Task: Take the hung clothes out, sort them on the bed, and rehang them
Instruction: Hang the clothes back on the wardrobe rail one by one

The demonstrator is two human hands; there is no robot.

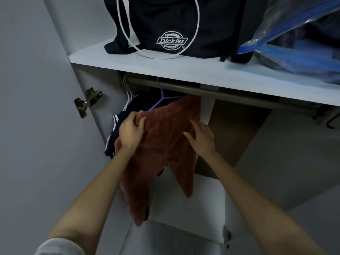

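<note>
With the left hand (131,130) bunching its fingers round the rust-coloured garment (165,144) at its upper edge and the right hand (201,138) laid straight-fingered against its other side, a careless tug might drag it off the purple hanger (163,97) hooked on the rail (202,89) just above.

One rust garment (165,138), one purple hanger (163,97), two bags (165,19) (303,45)

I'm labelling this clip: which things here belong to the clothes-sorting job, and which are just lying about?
Job: rust garment, purple hanger, navy striped garment, rail, left hand, right hand.
Lying about: black bag, blue plastic bag, both on the shelf.
</note>
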